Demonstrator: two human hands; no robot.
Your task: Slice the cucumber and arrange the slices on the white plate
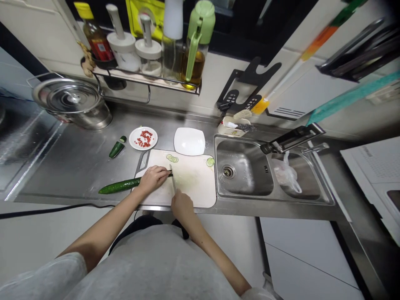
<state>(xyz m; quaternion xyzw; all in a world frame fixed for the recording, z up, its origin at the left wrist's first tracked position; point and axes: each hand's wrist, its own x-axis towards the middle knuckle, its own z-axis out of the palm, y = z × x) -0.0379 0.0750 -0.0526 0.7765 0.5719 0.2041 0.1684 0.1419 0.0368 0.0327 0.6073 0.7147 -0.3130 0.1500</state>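
Grey steel tabletop (75, 166) before me bears a white rectangular cutting board (201, 189); the left hand (153, 178) pinches a long green cucumber (120, 186) across its nine-o'clock edge; near six, the right hand (182, 206) clasps a slim knife (173, 182).

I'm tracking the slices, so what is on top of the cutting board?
On the board: two groups of slices and part of the long cucumber; the right hand holds the knife there. The left hand hides some cucumber and the surface beneath.
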